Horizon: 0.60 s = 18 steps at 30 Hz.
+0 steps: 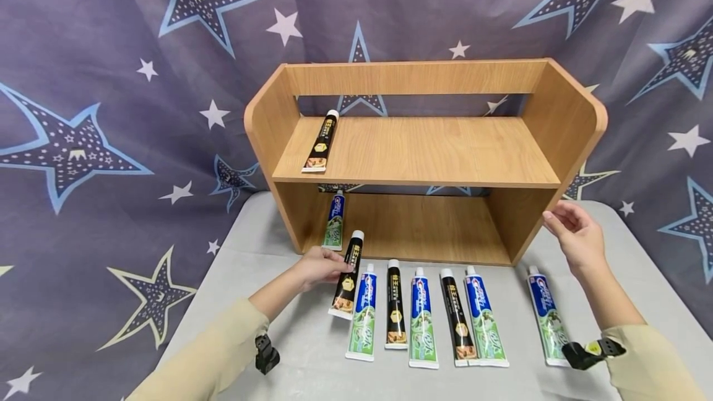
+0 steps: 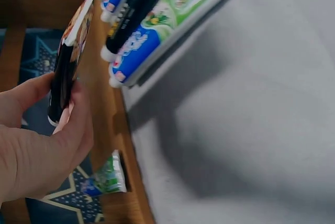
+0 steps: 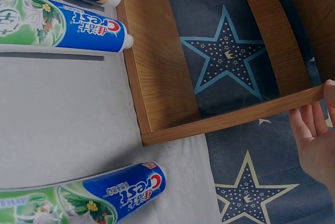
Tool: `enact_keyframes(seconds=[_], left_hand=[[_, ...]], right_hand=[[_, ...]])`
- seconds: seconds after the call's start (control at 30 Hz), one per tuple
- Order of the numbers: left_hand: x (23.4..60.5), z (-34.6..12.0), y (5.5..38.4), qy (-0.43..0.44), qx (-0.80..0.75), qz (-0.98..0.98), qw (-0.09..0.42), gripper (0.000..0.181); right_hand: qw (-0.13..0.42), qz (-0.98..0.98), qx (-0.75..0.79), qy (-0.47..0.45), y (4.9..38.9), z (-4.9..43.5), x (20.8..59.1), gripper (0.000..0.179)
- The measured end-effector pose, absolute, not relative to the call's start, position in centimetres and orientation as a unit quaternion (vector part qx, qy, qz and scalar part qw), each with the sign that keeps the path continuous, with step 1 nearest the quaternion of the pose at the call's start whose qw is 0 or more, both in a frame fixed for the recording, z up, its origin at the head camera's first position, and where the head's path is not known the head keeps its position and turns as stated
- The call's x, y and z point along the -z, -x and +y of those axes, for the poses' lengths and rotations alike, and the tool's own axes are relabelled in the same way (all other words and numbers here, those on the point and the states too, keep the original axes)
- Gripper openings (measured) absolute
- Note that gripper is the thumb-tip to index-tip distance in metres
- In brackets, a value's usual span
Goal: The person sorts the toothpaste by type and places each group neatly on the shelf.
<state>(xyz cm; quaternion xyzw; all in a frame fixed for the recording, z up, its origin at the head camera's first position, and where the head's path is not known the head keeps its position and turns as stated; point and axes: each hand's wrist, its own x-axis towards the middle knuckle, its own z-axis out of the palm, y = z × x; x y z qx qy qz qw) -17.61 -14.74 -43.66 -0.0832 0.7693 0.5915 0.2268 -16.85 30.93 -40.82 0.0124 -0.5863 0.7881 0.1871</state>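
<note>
In the head view my left hand [image 1: 323, 267] pinches a black toothpaste tube [image 1: 346, 283] between thumb and fingers, its white cap pointing up toward the shelf. The tube is raised off the table in front of the lower left compartment. In the left wrist view the left hand [image 2: 57, 135] grips the same tube [image 2: 63, 72], seen nearly edge-on. At the other end, my right hand [image 1: 579, 237] holds the front edge of the wooden shelf's [image 1: 418, 183] right side panel. The right wrist view shows the right hand's fingers [image 3: 309, 122] against the panel's outer side and the thumb at its edge.
One black toothpaste tube [image 1: 320, 144] lies on the upper board at left; a blue-green tube [image 1: 335, 221] lies in the lower compartment at left. Before the shelf, several blue-green tubes [image 1: 421, 320] and two black tubes [image 1: 395, 308] lie on the grey table [image 1: 301, 351]. A star-patterned curtain [image 1: 111, 215] hangs behind.
</note>
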Motion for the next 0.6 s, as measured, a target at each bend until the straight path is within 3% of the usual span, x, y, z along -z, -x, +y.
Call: enact_keyframes(seconds=[0.6], left_hand=[[37.8, -14.1, 18.0, 0.059, -0.597, 0.751, 0.276, 0.030]], right_hand=[[0.180, -0.585, -0.790, -0.014, 16.9, 31.1, 40.8, 0.030]])
